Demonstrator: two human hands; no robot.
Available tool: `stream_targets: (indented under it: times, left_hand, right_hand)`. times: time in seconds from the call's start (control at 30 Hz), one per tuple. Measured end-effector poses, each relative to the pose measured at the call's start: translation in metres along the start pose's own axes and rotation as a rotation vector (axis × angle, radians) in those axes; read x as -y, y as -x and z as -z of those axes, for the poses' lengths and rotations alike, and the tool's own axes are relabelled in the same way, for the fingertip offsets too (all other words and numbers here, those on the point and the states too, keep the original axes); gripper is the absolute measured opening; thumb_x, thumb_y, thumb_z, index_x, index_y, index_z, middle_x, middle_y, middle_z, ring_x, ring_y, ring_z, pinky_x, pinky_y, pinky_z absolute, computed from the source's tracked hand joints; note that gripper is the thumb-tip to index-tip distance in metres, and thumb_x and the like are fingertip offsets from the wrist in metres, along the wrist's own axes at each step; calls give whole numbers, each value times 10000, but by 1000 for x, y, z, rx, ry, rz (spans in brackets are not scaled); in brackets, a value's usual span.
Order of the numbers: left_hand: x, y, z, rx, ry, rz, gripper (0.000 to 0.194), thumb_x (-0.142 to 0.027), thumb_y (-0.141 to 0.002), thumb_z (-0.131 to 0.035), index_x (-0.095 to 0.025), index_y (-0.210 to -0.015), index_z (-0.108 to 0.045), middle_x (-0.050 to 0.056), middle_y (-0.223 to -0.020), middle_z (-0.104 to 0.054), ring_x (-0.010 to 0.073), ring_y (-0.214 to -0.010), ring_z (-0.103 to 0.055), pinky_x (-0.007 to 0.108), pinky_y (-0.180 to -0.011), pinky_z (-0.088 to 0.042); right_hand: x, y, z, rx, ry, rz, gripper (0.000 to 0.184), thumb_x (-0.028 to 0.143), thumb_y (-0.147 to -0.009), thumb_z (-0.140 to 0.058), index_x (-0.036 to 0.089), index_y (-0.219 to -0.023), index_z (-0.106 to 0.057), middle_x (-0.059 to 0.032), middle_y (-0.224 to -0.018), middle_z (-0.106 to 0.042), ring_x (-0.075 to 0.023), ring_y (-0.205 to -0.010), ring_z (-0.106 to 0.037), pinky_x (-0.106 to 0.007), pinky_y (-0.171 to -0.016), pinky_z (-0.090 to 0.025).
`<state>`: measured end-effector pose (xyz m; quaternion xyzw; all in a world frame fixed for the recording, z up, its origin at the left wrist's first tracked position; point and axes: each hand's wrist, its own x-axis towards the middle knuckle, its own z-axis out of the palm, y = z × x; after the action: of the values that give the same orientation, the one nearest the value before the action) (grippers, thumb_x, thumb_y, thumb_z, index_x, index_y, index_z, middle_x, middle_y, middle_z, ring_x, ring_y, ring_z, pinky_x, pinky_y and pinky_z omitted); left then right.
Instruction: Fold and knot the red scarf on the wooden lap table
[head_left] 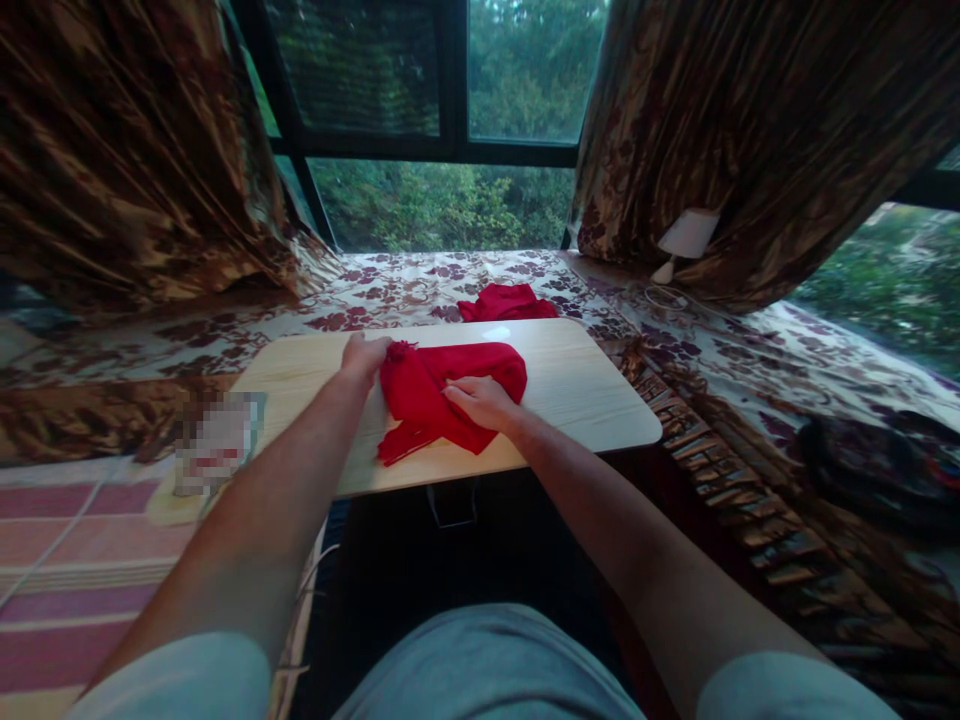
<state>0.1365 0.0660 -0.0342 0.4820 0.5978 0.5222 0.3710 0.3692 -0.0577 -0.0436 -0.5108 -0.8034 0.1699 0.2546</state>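
Note:
A red scarf [420,385] with a fringe at its far left corner lies loosely folded on a pale wooden table [585,400]. At that fringed corner, my left hand [364,356] grips the scarf's edge, fingers closed. My right hand [484,402] rests on the middle of the scarf, with thumb and fingers pinched on the fabric. One end of the scarf hangs out toward the table's near edge. Beyond the far table edge, a second piece of red cloth [510,302] lies crumpled on the flowered covering.
A flowered cover [405,275] spreads over the window ledge. To the right stand a small white lamp [688,235] with its cord and a dark bag-like item [877,460]. Striped bedding [67,560] and a blurred-out item [217,440] are at left. Patterned curtains [135,150] frame the windows.

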Motion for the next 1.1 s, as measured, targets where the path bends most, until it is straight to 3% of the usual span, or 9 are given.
stream_targets:
  times: [0.07,0.1,0.3,0.47,0.6,0.67,0.83,0.97,1.1]
  left_hand:
    - [2,19,7,-125,-217,-142,551,-309,-689,-770,-178,-1207,-638,163,-1369,-627,338,-1376,-493,427,-1145,-379]
    - [3,31,10,-78,-284,-227,517,-358,-752,-724,-180,-1232,-647,153,-1418,-599,324,-1396,-476,420,-1181,-334]
    - [8,95,24,466,-574,-610,551,-489,-964,-431,-219,-1407,-616,79,-1544,-495,255,-1516,-298,456,-1247,-191]
    - [9,106,15,620,-765,-564,544,-486,-986,-379,-326,-1484,-529,31,-1613,-383,296,-1548,-195,604,-1223,-59]
    - [14,102,7,648,-821,-535,545,-489,-980,-394,-329,-1483,-531,30,-1638,-335,321,-1555,-155,639,-1205,-83]
    - [17,101,5,633,-823,-554,546,-486,-979,-399,-315,-1478,-539,32,-1635,-347,326,-1551,-165,628,-1209,-99]
    - [22,100,4,594,-822,-581,523,-489,-981,-410,-323,-1449,-573,31,-1613,-396,308,-1540,-210,575,-1219,-141]
    - [25,99,6,585,-757,-588,526,-455,-991,-384,-314,-1468,-552,34,-1608,-402,284,-1539,-221,563,-1228,-131]
    - [31,93,12,579,-593,-589,551,-360,-1008,-280,-247,-1481,-538,54,-1587,-435,247,-1531,-251,531,-1237,-170]
  right_hand:
    - [0,-3,3,17,-44,-21,422,431,-1050,-420,216,-950,-769,-29,-992,-763,-169,-917,-668,-254,-811,-430]
    - [0,-4,5,24,-62,-25,413,412,-1052,-416,216,-972,-771,-28,-1002,-765,-170,-925,-671,-256,-824,-440]
    - [17,10,12,-114,57,130,323,297,-1017,-467,177,-1132,-744,-88,-1208,-726,-190,-1146,-631,-311,-1039,-420]
    - [29,39,-3,-12,229,168,599,506,-971,-534,102,-1411,-577,-186,-1476,-549,-287,-1397,-470,-448,-1187,-301]
    - [22,43,-10,93,252,161,785,580,-937,-556,109,-1547,-408,-200,-1608,-360,-314,-1509,-308,-514,-1227,-216]
    - [20,37,-6,124,214,170,748,576,-951,-535,122,-1536,-431,-194,-1604,-370,-305,-1511,-310,-505,-1222,-237]
    - [16,14,12,93,151,72,488,448,-1052,-365,175,-1346,-643,-127,-1368,-653,-244,-1289,-593,-381,-1083,-440]
    - [2,-11,10,40,266,66,464,346,-1049,-382,156,-1425,-577,-128,-1517,-522,-232,-1395,-498,-359,-1141,-388]
    - [-11,-37,5,202,410,127,435,273,-1036,-402,93,-1372,-612,-162,-1457,-575,-245,-1427,-459,-384,-1190,-318]
